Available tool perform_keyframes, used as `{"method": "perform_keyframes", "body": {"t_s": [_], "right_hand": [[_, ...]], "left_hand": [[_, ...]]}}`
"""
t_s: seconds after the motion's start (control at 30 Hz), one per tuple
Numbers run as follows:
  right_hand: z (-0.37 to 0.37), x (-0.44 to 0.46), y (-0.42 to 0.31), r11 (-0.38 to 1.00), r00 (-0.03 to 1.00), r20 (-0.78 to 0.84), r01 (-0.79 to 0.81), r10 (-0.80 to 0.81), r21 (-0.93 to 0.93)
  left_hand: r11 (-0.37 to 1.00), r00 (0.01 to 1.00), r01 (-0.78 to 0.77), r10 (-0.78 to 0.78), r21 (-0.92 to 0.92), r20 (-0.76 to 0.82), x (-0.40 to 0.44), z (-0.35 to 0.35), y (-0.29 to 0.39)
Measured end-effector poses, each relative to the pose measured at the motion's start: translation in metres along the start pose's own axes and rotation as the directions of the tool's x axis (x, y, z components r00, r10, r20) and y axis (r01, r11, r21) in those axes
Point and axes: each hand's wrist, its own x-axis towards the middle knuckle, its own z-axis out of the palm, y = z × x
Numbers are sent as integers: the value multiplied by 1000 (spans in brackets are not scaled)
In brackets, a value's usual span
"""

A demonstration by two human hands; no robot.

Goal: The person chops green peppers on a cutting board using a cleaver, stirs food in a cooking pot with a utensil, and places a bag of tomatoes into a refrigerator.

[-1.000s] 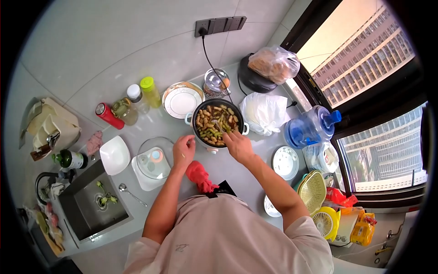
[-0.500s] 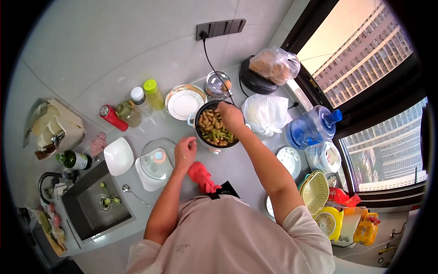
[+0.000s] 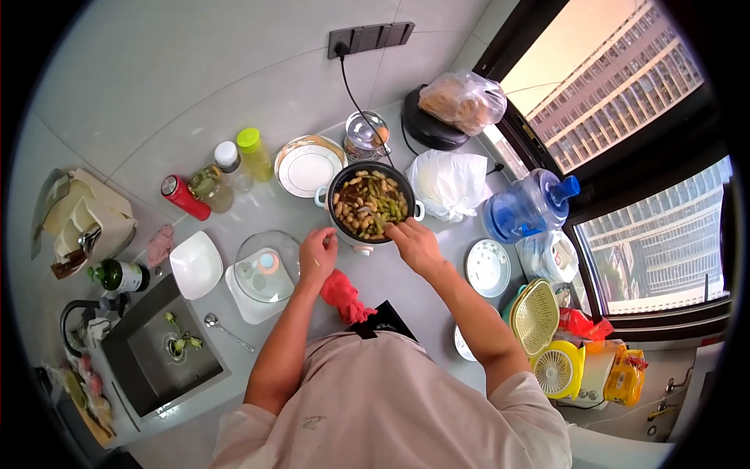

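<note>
A dark-lined electric pot (image 3: 334,176) with pale handles holds peanuts in their shells (image 3: 349,205) and green edamame pods (image 3: 385,205). My right hand (image 3: 416,246) is at the pot's near right rim, its fingertips pinched together over the edge; what they grip, if anything, is too small to tell. Just left of the pot's near side is my left hand (image 3: 318,254), fingers curled in and closed, their contents hidden. A glass lid (image 3: 248,248) lies by my left wrist on a white board (image 3: 251,310). A crumpled red cloth (image 3: 344,295) lies between my forearms.
Left are a white bowl (image 3: 195,266), a spoon (image 3: 226,331) and a sink (image 3: 144,383) with green scraps. Behind stand stacked plates (image 3: 308,172) and bottles (image 3: 254,156). A power cord (image 3: 355,102) runs to the wall. Right are a plastic bag (image 3: 447,184) and water jug (image 3: 519,215).
My right hand has drawn back from over the pot's far side to its near right rim, uncovering more of the contents. My left hand stays nearly in place.
</note>
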Motion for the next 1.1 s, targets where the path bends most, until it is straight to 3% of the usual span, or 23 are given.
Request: {"method": "perform_keyframes", "body": {"t_s": [0.07,0.13,0.17,0.2,0.27,0.43,0.63,0.77,0.93,1.0,1.1], "right_hand": [[-8,-7,-9,996,996,-46,-68,71,54],[-21,-6,-33,910,920,-101,-350,378,222],[-20,-8,-39,805,862,-10,-469,507,364],[-16,-11,-47,803,859,-11,-474,512,362],[-5,-15,-60,796,825,172,-565,539,217],[39,-10,-58,857,838,181,-505,516,-106],[51,4,-36,868,877,43,-466,479,-172],[34,3,-31,893,895,79,-425,439,-150],[-13,6,-38,883,892,-125,-449,435,-133],[1,9,-30,868,877,-84,-480,473,-123],[42,6,-26,932,926,-144,-358,348,-49]], "left_hand": [[1000,1000,-3,3,-5,18,1,3,2],[1000,999,-9,9,-13,34,0,6,3],[1000,999,-19,20,-24,28,1,7,4],[999,999,-29,30,-33,21,1,8,4],[999,999,-28,29,-36,25,1,9,4],[998,998,-44,45,-33,34,4,8,8],[999,998,-46,47,-16,36,1,6,7],[998,998,-51,52,-30,38,1,6,9],[998,1000,-14,15,-59,25,-2,4,9],[999,999,-13,15,-35,42,0,5,12],[999,998,-35,37,-35,58,1,6,18]]}}
